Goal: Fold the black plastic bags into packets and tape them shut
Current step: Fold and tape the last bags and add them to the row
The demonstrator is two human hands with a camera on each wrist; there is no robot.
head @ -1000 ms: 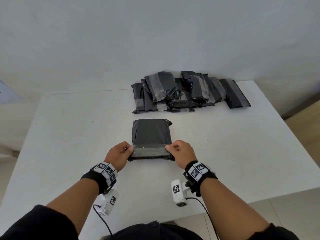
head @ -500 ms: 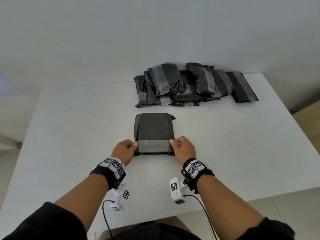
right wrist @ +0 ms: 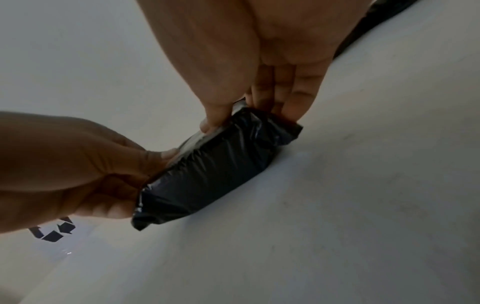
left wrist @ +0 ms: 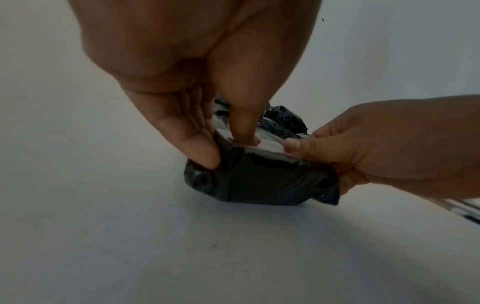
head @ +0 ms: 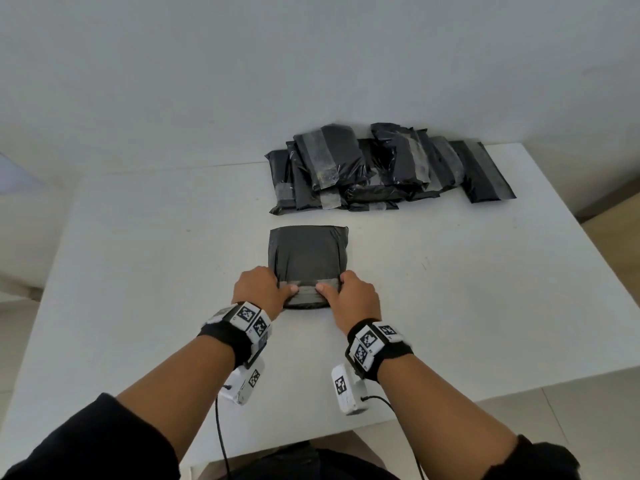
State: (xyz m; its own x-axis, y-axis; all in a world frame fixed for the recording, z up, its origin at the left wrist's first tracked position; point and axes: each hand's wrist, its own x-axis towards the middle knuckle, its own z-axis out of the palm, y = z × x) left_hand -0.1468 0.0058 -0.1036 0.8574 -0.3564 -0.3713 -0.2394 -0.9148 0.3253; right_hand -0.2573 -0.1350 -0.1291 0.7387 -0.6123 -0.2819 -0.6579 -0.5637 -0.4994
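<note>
A black plastic packet [head: 306, 258] lies flat on the white table [head: 138, 271], with a grey tape strip [head: 306, 289] across its near end. My left hand [head: 259, 289] grips the near left corner, thumb on the strip and fingers down the side. My right hand [head: 356, 296] grips the near right corner in the same way. The two thumb tips lie close together on the strip. In the left wrist view the left hand [left wrist: 226, 150] pinches the packet [left wrist: 265, 181]. The right wrist view shows the right hand [right wrist: 246, 117] pinching the other end of the packet [right wrist: 215, 168].
A pile of several taped black packets [head: 381, 168] lies at the back of the table against the grey wall. The table's right edge [head: 588, 278] drops to a tan floor. A recycling symbol [right wrist: 52, 230] shows beyond the table's left side.
The near end of the packet has gone from raised in both hands to lying flat. My thumbs have slid inward along the tape strip from the corners toward its middle.
</note>
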